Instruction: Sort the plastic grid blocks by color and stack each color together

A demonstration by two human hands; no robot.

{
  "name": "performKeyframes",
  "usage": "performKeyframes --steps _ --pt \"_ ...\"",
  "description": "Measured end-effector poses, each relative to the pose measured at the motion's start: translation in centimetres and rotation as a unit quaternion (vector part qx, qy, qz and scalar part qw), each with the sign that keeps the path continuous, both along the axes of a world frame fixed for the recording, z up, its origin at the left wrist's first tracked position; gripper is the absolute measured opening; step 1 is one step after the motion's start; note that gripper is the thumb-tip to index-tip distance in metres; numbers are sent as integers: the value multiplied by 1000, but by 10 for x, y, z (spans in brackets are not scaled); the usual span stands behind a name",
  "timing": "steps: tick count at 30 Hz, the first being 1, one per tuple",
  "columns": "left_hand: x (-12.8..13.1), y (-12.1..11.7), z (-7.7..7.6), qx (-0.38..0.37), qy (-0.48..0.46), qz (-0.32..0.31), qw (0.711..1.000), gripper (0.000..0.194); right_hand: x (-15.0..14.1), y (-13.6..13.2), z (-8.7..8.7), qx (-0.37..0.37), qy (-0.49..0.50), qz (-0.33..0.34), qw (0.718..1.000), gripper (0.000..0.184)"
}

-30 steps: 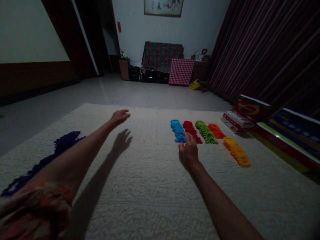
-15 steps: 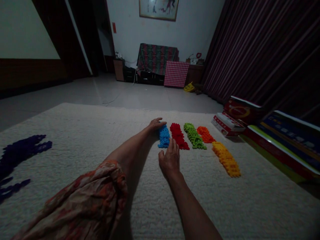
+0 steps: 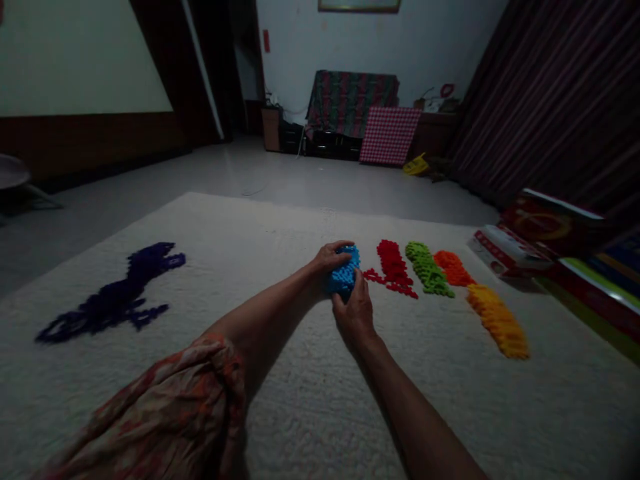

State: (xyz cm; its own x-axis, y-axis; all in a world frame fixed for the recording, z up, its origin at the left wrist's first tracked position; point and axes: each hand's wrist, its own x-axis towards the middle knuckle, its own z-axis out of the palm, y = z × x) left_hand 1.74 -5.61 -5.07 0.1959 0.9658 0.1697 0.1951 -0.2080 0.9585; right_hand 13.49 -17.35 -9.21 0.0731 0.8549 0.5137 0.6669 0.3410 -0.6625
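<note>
our left hand [image 3: 329, 257] and right hand [image 3: 358, 311] are clamped on the blue pieces [image 3: 345, 275] between them, left at ten o'clock, right at five; their long axis runs roughly twelve to six, red pieces [image 3: 392, 262] at three.

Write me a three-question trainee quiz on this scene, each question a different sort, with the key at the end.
1. Multiple choice: what colour are the pieces that the left hand and the right hand are closed around? A) yellow B) blue C) orange
2. True or false: the dark purple pieces lie on the left side of the off-white mat, apart from both hands.
3. Fill in the blank: going right from the red pieces, the next pieces on the mat are ____.

Key:
1. B, the blue pieces
2. True
3. The green pieces
</note>
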Motion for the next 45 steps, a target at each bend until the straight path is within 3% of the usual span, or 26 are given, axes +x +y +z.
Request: performKeyframes --steps 3,7,14,18,22,26,29,31,33,35,37,41,45 --pt "-48 -18 10 -23 9 24 999 52 -45 -12 3 -18 69 49 996 77" --pt "-140 -51 24 -18 92 100 991 53 -124 -31 12 -67 136 138 979 79" --pt "-306 -126 56 0 258 251 933 49 -282 -58 26 -151 143 270 940 65" --pt "-359 -150 71 -2 320 317 893 49 -342 -61 33 -189 142 295 926 67" --pt "-379 -153 79 -38 424 354 833 57 -355 -59 40 -231 144 346 898 71" --pt "-374 -144 87 -16 482 394 783 56 -319 -55 43 -192 164 430 867 54" --pt "-360 -133 94 16 493 376 784 51 -267 -51 42 -185 166 441 862 41" --pt "-343 -124 97 41 488 356 796 49 -222 -48 38 -177 158 411 880 35" --pt "-319 -115 95 61 476 333 811 46 -169 -42 34 -132 137 341 921 30" --pt "-288 -102 90 69 465 301 829 44 -109 -34 30 -59 97 249 962 30" --pt "-249 -85 81 77 452 258 851 43 -46 -25 29 17 36 161 986 33" --pt "-150 -48 64 79 396 169 899 42 63 -12 27 105 -80 6 991 38" --pt "-46 -22 53 66 353 89 929 43 114 -6 15 96 -90 -72 989 45"
